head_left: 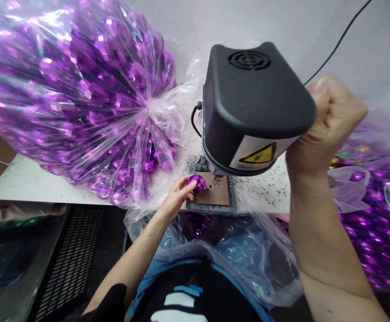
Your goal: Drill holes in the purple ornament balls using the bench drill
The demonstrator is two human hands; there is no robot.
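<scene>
My left hand (176, 195) pinches a small purple faceted ball (197, 182) and holds it on the brown pad (219, 192) of a grey base plate, just under the head of a black bench machine (251, 103). My right hand (332, 120) is raised at the machine's right side, curled into a fist; whatever it grips is hidden behind the housing.
A large clear bag of purple balls (77, 98) lies on the white table (27, 183) at the left. Another bag of purple balls (379, 214) sits at the right. An open plastic bag (235, 250) hangs in front of my lap. Black specks litter the table around the plate.
</scene>
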